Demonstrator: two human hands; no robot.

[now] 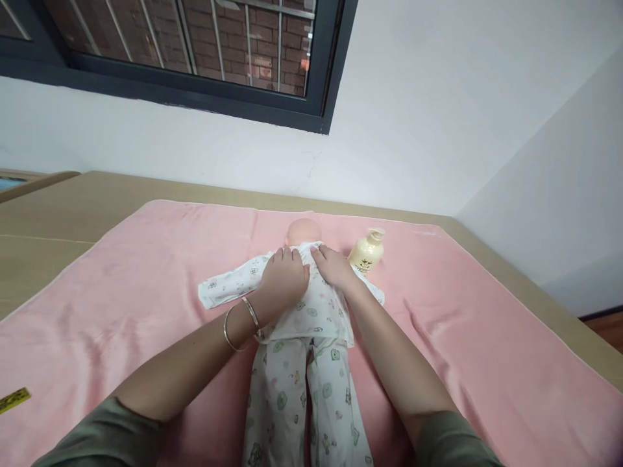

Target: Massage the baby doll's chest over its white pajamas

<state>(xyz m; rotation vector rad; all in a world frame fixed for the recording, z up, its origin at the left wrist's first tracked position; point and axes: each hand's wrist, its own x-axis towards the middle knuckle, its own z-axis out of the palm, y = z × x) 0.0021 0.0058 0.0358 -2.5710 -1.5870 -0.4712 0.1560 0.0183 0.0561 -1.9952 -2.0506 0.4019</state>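
Doll (pixel 311 327): one, laid lengthwise on the soft pink blanket (pixel 121 292); smooth round head (pixel 304 231) pointed at the wall (pixel 428 117).
Clothes: one shirt (pixel 324 314), one pair of trousers (pixel 282 389), thin printed cloth.
Left hand (pixel 285 275): curled on the shirt; whether cloth is pinched cannot be told.
Right hand (pixel 333 266): laid by the neckline, fingers extended; pinching likewise unclear.
Bottle (pixel 368 251): one, rounded, pump-topped, near the right hand.
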